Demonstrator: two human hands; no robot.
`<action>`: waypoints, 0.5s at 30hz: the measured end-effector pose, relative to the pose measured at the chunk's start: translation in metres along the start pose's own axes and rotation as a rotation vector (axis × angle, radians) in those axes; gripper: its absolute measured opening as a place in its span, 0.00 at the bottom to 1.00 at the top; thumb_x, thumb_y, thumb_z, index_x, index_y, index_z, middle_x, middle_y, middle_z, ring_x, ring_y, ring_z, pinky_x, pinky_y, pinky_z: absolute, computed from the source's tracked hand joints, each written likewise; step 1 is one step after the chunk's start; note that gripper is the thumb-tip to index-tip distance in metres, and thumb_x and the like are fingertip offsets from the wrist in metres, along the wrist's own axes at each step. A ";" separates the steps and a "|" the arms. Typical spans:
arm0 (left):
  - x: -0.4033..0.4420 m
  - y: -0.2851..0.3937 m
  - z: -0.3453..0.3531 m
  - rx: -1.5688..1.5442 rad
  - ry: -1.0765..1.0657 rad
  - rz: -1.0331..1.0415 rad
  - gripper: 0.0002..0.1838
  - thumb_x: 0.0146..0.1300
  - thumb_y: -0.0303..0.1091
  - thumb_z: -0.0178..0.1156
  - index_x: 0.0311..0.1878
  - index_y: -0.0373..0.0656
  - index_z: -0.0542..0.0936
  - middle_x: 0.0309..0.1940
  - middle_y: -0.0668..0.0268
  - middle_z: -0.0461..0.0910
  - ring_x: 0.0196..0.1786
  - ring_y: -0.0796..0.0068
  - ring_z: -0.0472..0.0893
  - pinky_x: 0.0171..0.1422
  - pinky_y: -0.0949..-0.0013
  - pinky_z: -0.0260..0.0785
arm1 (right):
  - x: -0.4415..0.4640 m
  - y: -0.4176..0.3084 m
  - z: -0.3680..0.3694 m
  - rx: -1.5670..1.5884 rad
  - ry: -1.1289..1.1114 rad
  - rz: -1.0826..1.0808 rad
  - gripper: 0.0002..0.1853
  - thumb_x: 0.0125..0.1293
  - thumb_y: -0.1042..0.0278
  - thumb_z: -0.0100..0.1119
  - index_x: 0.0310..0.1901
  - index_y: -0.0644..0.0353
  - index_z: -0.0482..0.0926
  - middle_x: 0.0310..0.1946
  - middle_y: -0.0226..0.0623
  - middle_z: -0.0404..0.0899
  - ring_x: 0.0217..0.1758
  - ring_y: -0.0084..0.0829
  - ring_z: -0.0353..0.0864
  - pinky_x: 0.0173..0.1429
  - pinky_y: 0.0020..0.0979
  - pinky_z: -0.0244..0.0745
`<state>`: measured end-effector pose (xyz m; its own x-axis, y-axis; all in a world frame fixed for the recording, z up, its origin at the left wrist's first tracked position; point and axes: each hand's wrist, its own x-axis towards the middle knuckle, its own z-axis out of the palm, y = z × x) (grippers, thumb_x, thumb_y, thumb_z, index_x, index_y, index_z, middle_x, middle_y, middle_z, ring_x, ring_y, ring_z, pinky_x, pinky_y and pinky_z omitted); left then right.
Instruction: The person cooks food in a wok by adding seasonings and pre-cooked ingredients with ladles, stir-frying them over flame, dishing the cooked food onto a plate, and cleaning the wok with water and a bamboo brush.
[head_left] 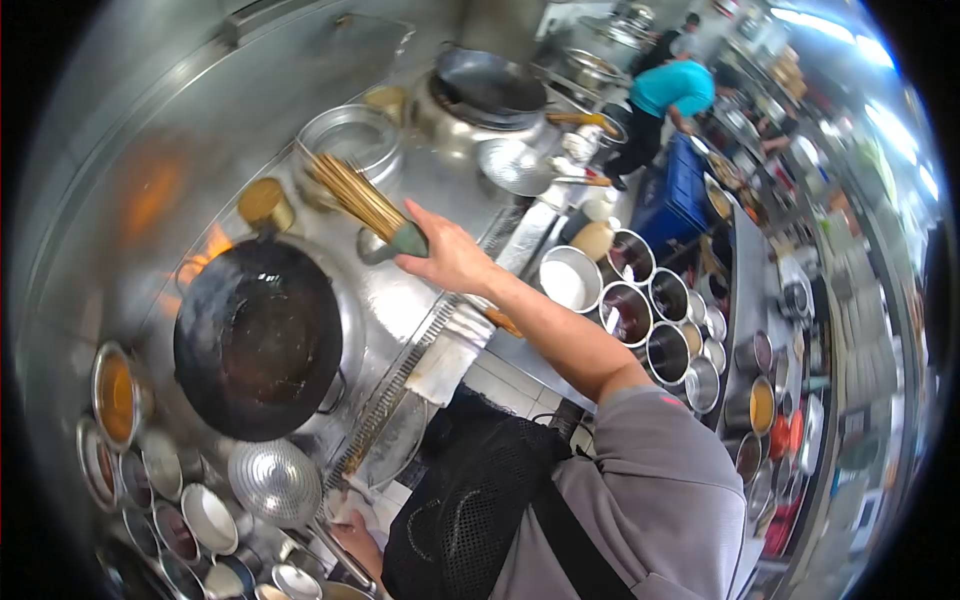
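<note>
My right hand [448, 252] is closed around the green-wrapped end of a bamboo wok brush [355, 192]. Its bristles fan out over the stove, near the rim of a metal pot [352, 140]. Low in the view, my left hand [358, 540] grips a white cloth [355, 505] beside the handle of a perforated strainer [275, 483]. A dark wok [258, 340] sits on the burner between my hands, with a little shiny liquid inside. Flames [205, 260] rise behind its rim.
Another wok [490, 82] sits on the far burner, near a second strainer [515, 167]. Several seasoning pots [210, 520] crowd the near left. More containers [627, 312] stand on the right counter. A person in a turquoise shirt [672, 90] bends beside a blue bin [672, 195].
</note>
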<state>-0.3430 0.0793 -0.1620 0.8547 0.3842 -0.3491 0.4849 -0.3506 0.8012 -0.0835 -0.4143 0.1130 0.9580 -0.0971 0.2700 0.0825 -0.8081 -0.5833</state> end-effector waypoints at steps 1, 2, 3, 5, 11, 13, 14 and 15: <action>0.003 0.006 0.001 0.086 -0.009 -0.101 0.33 0.70 0.34 0.70 0.70 0.24 0.69 0.61 0.42 0.80 0.63 0.54 0.81 0.69 0.56 0.72 | -0.001 -0.006 -0.007 0.029 0.039 -0.001 0.49 0.62 0.57 0.71 0.80 0.66 0.57 0.59 0.65 0.79 0.63 0.60 0.80 0.66 0.47 0.77; 0.006 0.004 0.005 0.089 -0.016 -0.087 0.33 0.70 0.34 0.70 0.70 0.24 0.69 0.61 0.42 0.80 0.63 0.54 0.81 0.69 0.56 0.72 | -0.001 -0.010 -0.010 0.064 0.068 -0.014 0.49 0.64 0.58 0.70 0.82 0.63 0.54 0.60 0.65 0.78 0.64 0.62 0.79 0.66 0.48 0.77; 0.008 0.001 0.011 0.095 0.036 -0.100 0.32 0.70 0.34 0.71 0.69 0.25 0.70 0.61 0.42 0.80 0.62 0.53 0.81 0.70 0.56 0.71 | -0.011 -0.005 -0.006 0.064 0.079 -0.011 0.49 0.64 0.58 0.70 0.82 0.63 0.54 0.60 0.65 0.78 0.64 0.62 0.79 0.66 0.48 0.77; 0.014 -0.006 0.015 0.097 0.094 -0.106 0.32 0.69 0.34 0.71 0.69 0.26 0.71 0.62 0.43 0.80 0.62 0.52 0.81 0.71 0.56 0.71 | -0.050 0.018 0.026 0.011 0.127 0.133 0.51 0.66 0.57 0.69 0.84 0.58 0.49 0.62 0.64 0.76 0.63 0.63 0.79 0.65 0.50 0.77; 0.010 0.037 0.002 -0.163 -0.134 -0.023 0.31 0.71 0.36 0.70 0.70 0.29 0.72 0.65 0.49 0.80 0.62 0.56 0.81 0.70 0.58 0.71 | -0.133 0.131 0.090 -0.312 -0.407 0.364 0.54 0.60 0.59 0.72 0.83 0.55 0.49 0.57 0.65 0.80 0.58 0.61 0.83 0.61 0.53 0.81; -0.019 0.091 -0.008 -0.576 -0.168 0.021 0.27 0.74 0.38 0.66 0.69 0.31 0.74 0.64 0.52 0.81 0.62 0.58 0.82 0.70 0.59 0.72 | -0.115 0.123 0.080 -0.270 -0.266 0.264 0.52 0.62 0.56 0.71 0.83 0.53 0.50 0.49 0.63 0.84 0.53 0.60 0.87 0.57 0.53 0.84; -0.021 0.105 -0.005 -0.723 -0.115 -0.154 0.24 0.78 0.41 0.61 0.68 0.35 0.77 0.62 0.54 0.83 0.63 0.61 0.83 0.70 0.58 0.73 | -0.083 0.110 0.071 -0.265 -0.188 0.213 0.50 0.64 0.55 0.70 0.82 0.52 0.51 0.46 0.61 0.85 0.51 0.60 0.88 0.56 0.54 0.84; -0.021 0.116 -0.007 -0.879 -0.172 -0.206 0.23 0.79 0.43 0.59 0.68 0.37 0.78 0.62 0.55 0.83 0.63 0.61 0.83 0.70 0.59 0.74 | -0.062 0.097 0.058 -0.240 -0.150 0.199 0.48 0.67 0.55 0.69 0.82 0.52 0.52 0.50 0.62 0.85 0.51 0.60 0.87 0.55 0.55 0.83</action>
<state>-0.3057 0.0368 -0.0587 0.8171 0.2103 -0.5368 0.3751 0.5132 0.7720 -0.1185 -0.4525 -0.0049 0.9799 -0.1948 0.0431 -0.1603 -0.8972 -0.4116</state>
